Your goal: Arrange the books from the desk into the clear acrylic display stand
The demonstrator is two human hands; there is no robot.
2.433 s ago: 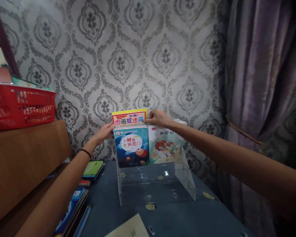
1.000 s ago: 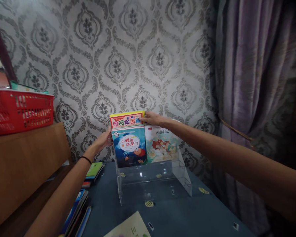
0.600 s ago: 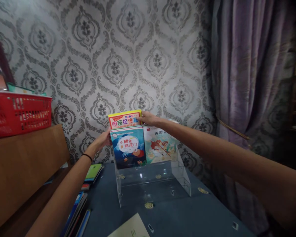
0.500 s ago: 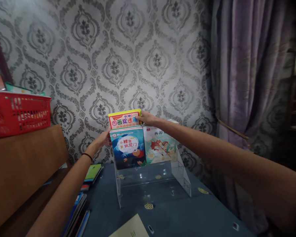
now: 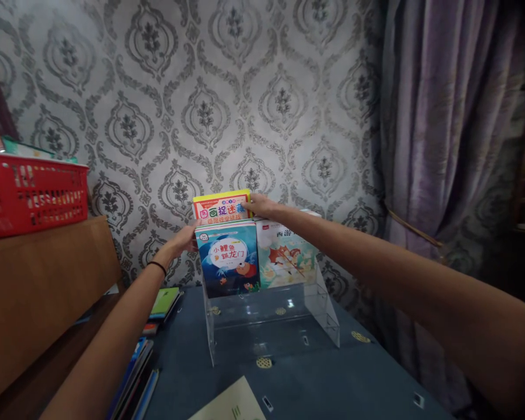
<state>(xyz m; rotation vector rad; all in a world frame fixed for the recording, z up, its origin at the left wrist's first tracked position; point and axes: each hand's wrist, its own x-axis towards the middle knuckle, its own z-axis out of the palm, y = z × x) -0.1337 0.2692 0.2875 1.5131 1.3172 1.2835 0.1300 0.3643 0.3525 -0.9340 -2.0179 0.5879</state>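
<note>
A yellow-and-red picture book (image 5: 221, 209) stands upright behind a blue children's book (image 5: 227, 259) in a clear acrylic book rack (image 5: 262, 306). My right hand (image 5: 260, 206) is closed on the picture book's upper right edge, thumb over the front cover. At its lower left edge, my left hand (image 5: 186, 239) grips the side, the fingertips partly hidden behind the books. To the right of the blue book, a pale book with a red-caped figure (image 5: 286, 256) leans in the same back tier, its top partly covered by my right forearm. The lower tiers show bare acrylic.
On the left, a red plastic basket (image 5: 35, 195) sits on a wooden cabinet (image 5: 48, 291). Stacked books (image 5: 137, 373) and a green book (image 5: 164, 302) lie beside the rack on the blue tablecloth (image 5: 315, 382). A cream book (image 5: 234, 402) lies in front; a purple curtain (image 5: 437, 128) hangs right.
The picture book sits slightly lower behind the blue book, with both hands still on it. The camera view has shifted a little.
</note>
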